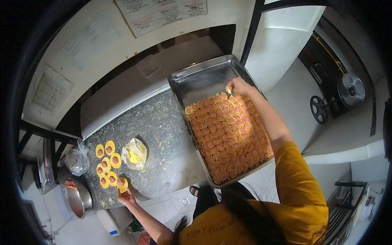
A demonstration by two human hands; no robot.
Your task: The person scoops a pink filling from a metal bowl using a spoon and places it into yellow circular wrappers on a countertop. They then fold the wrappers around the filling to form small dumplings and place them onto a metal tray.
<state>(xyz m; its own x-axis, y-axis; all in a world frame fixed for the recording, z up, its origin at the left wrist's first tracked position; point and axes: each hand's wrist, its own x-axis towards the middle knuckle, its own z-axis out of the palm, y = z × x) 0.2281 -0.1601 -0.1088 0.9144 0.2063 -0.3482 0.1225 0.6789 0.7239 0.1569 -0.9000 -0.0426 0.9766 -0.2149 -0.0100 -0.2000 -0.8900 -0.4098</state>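
My left hand [126, 197], at the table's near left edge, pinches a round yellow dumpling wrapper [123, 186] with a lump of pink meat filling on it. Several more flat wrappers topped with filling [115, 160] lie in a loose group just beyond it. Over at the right, my right hand [241, 86] is closed on a small dumpling [229, 89] above the large metal tray [192, 76]. Tight rows of open-topped dumplings [224, 134] with yellow rims and pink filling cover the tray's near and middle part; the fingertips are at their far edge.
A stack of yellow wrappers in white paper [135, 154] sits mid-table on the speckled grey top [171, 134]. At the left edge are a clear plastic bag [77, 160] and a steel bowl [78, 199]. A fan [351, 90] stands far right, and a wall rises behind the table.
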